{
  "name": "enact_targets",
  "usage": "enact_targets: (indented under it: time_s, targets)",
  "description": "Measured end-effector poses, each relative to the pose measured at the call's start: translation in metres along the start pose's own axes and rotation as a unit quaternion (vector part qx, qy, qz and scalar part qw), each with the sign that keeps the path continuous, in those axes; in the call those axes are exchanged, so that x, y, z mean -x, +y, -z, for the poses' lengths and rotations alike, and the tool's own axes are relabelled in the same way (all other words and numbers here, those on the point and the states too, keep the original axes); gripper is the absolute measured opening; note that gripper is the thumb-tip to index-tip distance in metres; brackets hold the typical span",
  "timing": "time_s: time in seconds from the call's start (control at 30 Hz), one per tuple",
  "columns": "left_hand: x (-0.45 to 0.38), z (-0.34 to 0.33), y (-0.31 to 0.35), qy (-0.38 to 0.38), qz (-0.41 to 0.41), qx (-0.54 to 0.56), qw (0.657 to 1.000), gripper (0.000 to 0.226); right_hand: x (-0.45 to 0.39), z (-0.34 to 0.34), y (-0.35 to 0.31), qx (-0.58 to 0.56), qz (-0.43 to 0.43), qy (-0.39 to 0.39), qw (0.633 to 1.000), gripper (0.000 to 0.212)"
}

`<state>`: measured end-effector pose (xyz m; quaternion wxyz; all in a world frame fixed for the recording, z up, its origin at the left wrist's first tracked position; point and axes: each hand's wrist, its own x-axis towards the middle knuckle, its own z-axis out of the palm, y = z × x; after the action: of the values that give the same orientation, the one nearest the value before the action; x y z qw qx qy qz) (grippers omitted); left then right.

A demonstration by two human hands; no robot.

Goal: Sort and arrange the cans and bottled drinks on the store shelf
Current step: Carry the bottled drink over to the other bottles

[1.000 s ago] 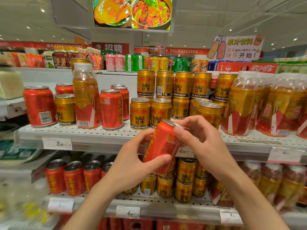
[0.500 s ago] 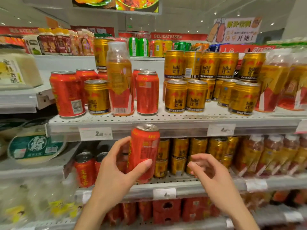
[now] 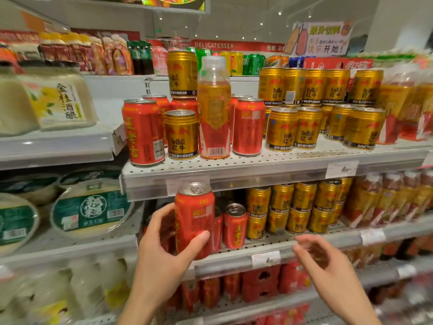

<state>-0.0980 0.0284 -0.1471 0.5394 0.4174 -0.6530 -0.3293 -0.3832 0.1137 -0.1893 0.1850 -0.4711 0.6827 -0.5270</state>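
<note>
- Left hand (image 3: 161, 259) clamped on tall red aluminium herbal-tea can (image 3: 194, 219), thumb across the front, fingers (image 3: 159, 219) wrapped behind; can upright, held in front of the lower metal perforated shelf (image 3: 234, 256), just beside the red cans (image 3: 235, 225) standing there.
- Upper perforated shelf (image 3: 257, 160) mixed: red can (image 3: 143, 131), short gold energy-drink can (image 3: 181, 134), clear plastic bottle of amber tea (image 3: 213, 109), another red can (image 3: 248, 126), then the gold can stack (image 3: 304, 109).
- Right hand (image 3: 328, 268) empty, fingers apart, loosely curled, near the lower shelf edge, blurred.
- Risk: one-handed grip is low on the can; it may tip while going under the upper shelf lip.
- Risk: pushing in could knock neighbouring red cans over.
- Risk: gold can stacked on red cans (image 3: 182, 73) looks unstable; a bump could topple it.
</note>
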Motion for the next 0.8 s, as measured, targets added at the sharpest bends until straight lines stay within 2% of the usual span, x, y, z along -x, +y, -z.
enact_targets:
  time_s: [0.27,0.43,0.5,0.57,0.7,0.8]
  targets:
    - [-0.032,0.030,0.030,0.055,-0.074,-0.041,0.995,0.068,-0.039,-0.007,-0.086,0.010,0.125,0.021,0.992,0.009]
    - [-0.053,0.041,0.040,0.089,-0.086,-0.082,0.989,0.080,-0.075,-0.026,-0.166,0.047,0.238,0.040,0.969,0.015]
    - [-0.057,0.043,0.042,0.098,-0.084,-0.087,0.988,0.080,-0.093,-0.039,-0.198,0.068,0.301,0.066,0.949,0.026]
    - [-0.058,0.042,0.044,0.099,-0.081,-0.091,0.988,0.077,-0.109,-0.051,-0.222,0.099,0.334,0.086,0.933,0.047]
    - [-0.058,0.040,0.047,0.100,-0.075,-0.101,0.987,0.074,-0.131,-0.073,-0.244,0.195,0.315,0.069,0.926,0.089]
    - [-0.057,0.041,0.047,0.099,-0.072,-0.102,0.987,0.078,-0.139,-0.079,-0.244,0.227,0.298,0.062,0.925,0.106]
